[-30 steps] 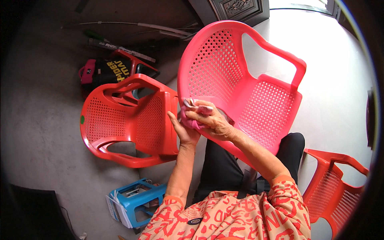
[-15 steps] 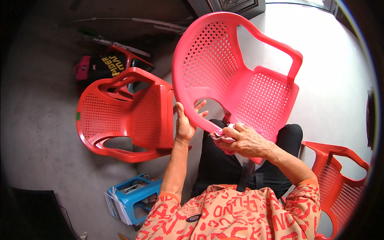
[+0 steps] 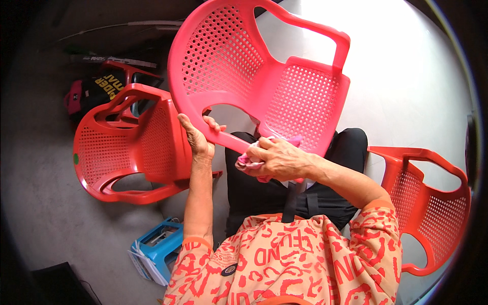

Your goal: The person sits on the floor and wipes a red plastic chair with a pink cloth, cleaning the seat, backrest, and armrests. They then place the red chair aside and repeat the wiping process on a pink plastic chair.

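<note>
A pink plastic armchair [image 3: 305, 96] with a perforated back and seat is tilted in front of my lap, its backrest to the far left. My left hand [image 3: 202, 146] holds its near armrest from below, thumb on the outer side and fingertips showing through the opening under the arm. In my right hand [image 3: 287, 158] is a crumpled pink-and-white cloth [image 3: 248, 161], bunched under the fingers and pressed on the front end of that armrest. Part of the cloth also shows beyond the knuckles, by the seat edge.
Stacked red plastic armchairs [image 3: 155, 147] lie to the left; another red armchair [image 3: 427, 203] is at right. A blue plastic stool [image 3: 161, 249] with papers stands at lower left. Behind the stack are a black bag [image 3: 101, 90] and a long pale strip [image 3: 114, 60] on the grey floor.
The view has shifted, so everything sits further left or higher. My left fingers have closed in on the armrest. My right hand, still with the cloth, stays at the armrest's front end.
</note>
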The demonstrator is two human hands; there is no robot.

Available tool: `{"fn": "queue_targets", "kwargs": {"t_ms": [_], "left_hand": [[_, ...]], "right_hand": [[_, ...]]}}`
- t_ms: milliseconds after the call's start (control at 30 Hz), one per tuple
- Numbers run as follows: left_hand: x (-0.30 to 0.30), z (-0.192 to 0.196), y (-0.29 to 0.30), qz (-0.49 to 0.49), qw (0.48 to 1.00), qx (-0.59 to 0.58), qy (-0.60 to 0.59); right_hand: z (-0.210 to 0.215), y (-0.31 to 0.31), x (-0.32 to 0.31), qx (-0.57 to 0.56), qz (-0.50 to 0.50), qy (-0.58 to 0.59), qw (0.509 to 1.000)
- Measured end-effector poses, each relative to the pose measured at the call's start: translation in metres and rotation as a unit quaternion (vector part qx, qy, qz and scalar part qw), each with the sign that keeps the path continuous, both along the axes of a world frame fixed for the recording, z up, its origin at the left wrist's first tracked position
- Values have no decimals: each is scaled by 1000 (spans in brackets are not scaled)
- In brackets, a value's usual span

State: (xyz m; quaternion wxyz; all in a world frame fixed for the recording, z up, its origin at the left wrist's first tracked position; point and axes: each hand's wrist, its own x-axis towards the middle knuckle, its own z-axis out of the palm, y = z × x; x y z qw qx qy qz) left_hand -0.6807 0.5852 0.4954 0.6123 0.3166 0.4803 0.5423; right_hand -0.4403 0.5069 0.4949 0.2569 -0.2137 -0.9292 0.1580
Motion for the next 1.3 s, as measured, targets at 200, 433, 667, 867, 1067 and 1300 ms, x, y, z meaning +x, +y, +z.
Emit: {"fn": "queue_targets", "kwargs": {"t_ms": [200,433,667,867,1067,1300], "left_hand": [[14,8,-3,42,999,7,22],[14,3,0,47,998,5,30],[18,5,-1,136,986,13,91],[16,-9,7,138,985,39,96],[21,-10,2,157,978,71,120],[41,2,3,226,967,48,108]], "right_hand": [[2,-35,36,-32,-27,12,999],[-10,-65,76,-187,-1,10,982],[5,-27,103,-434,-58,232,868],[-23,57,-47,-364,-166,234,886],[-39,70,-41,-545,-83,125,825],[-66,47,18,-641,-46,25,765]]}}
